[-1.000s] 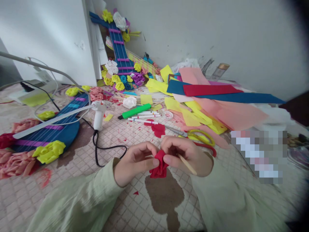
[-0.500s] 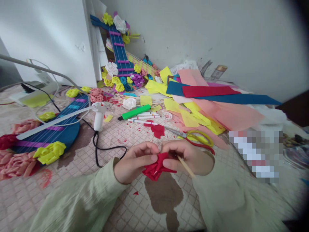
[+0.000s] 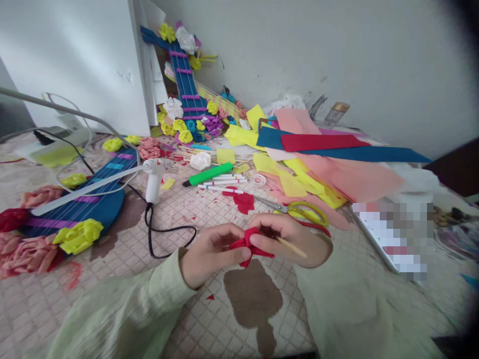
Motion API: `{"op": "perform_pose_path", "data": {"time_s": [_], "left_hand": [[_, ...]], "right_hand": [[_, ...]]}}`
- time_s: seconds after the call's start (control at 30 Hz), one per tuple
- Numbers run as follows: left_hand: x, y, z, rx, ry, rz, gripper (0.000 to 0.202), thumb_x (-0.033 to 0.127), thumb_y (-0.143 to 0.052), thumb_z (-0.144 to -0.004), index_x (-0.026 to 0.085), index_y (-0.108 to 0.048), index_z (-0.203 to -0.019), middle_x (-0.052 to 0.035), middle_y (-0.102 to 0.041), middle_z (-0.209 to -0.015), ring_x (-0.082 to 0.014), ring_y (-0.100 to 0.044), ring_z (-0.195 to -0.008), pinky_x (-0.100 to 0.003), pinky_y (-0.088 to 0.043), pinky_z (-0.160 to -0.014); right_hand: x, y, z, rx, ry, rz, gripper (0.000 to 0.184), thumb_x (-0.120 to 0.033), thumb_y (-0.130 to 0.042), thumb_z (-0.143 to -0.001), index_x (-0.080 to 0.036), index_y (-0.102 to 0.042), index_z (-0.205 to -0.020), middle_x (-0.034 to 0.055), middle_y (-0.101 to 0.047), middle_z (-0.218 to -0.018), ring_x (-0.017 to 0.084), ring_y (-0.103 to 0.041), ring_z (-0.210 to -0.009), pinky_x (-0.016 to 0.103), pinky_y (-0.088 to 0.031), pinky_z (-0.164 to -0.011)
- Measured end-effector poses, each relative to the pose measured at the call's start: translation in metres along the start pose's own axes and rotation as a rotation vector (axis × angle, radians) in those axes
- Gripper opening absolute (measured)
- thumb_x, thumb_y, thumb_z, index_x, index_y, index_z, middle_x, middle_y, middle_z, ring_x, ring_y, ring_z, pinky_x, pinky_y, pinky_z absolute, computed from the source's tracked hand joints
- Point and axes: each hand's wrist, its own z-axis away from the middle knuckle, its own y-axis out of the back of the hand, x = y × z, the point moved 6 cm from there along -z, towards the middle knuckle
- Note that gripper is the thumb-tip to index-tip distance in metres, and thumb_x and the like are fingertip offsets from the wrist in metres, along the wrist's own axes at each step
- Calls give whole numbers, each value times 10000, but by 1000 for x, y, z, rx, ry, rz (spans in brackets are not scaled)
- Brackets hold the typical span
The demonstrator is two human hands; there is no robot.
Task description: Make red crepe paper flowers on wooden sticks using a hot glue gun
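Left hand (image 3: 209, 254) and right hand (image 3: 299, 239) both pinch a small piece of crumpled, folded red paper (image 3: 246, 240) between thumbs and fingers, its creased edges flaring outward; a slim, pale wooden stick (image 3: 294, 247) projects from the right hand's grasp. Paper is held above a diamond-patterned table cover (image 3: 209, 319), just beyond an irregular, matt brown patch (image 3: 252, 294). Beyond the hands: scissors (image 3: 310, 213) with looped yellow and red handles, a chunky green marker (image 3: 211, 174), and overlapping flat strips of thin coloured paper (image 3: 352, 174).
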Motion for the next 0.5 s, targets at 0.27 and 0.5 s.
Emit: {"op": "perform_pose_path", "data": {"time_s": [0.27, 0.5], "left_hand": [[2, 0, -2, -2, -74, 87, 174, 237, -727, -659, 147, -583, -698, 28, -586, -629, -75, -513, -576, -195, -360, -541], [6, -1, -1, -19, -56, 158, 210, 284, -746, -620, 160, -586, -675, 23, -583, -646, -92, -538, -596, -204, -388, -561]], "right_hand": [[5, -4, -3, 18, -12, -133, 176, -290, -601, -737, -143, -548, -818, -44, -421, -624, 68, -373, -532, 203, -316, -473], [4, -3, -7, -18, -52, -211, 163, -299, -581, -762, -143, -545, -793, -46, -425, -613, 67, -369, -532, 200, -286, -477]]}}
